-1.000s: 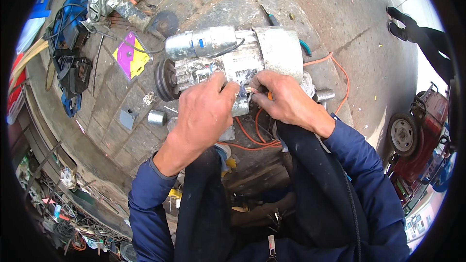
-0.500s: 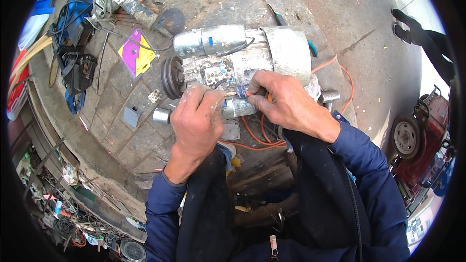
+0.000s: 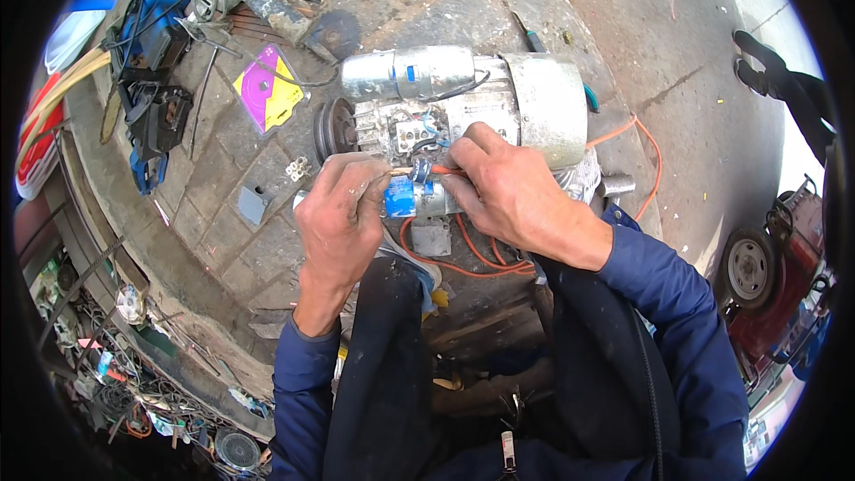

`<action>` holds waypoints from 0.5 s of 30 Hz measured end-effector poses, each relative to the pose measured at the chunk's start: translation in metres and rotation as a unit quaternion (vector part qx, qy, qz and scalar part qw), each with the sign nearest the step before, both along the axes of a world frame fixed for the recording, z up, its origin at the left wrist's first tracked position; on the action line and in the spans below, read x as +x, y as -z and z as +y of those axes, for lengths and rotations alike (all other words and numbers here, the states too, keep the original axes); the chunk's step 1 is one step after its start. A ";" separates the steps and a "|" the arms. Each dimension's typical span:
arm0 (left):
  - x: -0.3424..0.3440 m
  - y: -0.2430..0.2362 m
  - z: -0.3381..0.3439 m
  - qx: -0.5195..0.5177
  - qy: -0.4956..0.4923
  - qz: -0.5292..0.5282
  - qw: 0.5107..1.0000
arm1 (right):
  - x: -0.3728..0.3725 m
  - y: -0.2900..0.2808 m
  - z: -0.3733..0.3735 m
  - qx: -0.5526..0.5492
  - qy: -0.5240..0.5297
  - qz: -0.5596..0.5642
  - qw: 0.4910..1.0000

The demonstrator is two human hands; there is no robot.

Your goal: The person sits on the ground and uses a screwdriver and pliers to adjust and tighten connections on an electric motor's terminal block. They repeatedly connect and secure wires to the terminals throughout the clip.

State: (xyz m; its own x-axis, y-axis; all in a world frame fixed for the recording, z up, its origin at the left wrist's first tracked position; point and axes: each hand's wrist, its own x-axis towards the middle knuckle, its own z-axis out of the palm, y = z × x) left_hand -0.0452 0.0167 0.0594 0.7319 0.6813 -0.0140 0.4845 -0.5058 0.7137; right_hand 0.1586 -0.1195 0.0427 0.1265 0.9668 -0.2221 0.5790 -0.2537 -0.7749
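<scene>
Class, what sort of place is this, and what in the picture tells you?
Probably an outdoor repair spot: a motor with a pulley in front, jumbled cables at lower left, and a red vehicle at right.

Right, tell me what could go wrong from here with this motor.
The orange wire pinched in the right hand might slip if pulled. The terminal block on the motor is exposed; if it were live, which I cannot tell, a stray finger could get a shock. Loops of orange cable lie by the right knee and might snag a leg.
</scene>
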 end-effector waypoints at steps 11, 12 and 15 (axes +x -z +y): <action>-0.005 0.006 -0.009 -0.195 -0.060 -0.055 0.977 | 0.001 -0.004 0.009 -0.010 -0.009 -0.007 1.000; -0.004 0.008 -0.008 -0.188 -0.062 -0.053 0.979 | 0.000 -0.005 0.010 -0.014 0.000 -0.005 1.000; -0.008 0.014 -0.013 -0.158 -0.066 -0.056 0.984 | 0.000 -0.012 0.009 -0.028 0.007 -0.017 0.999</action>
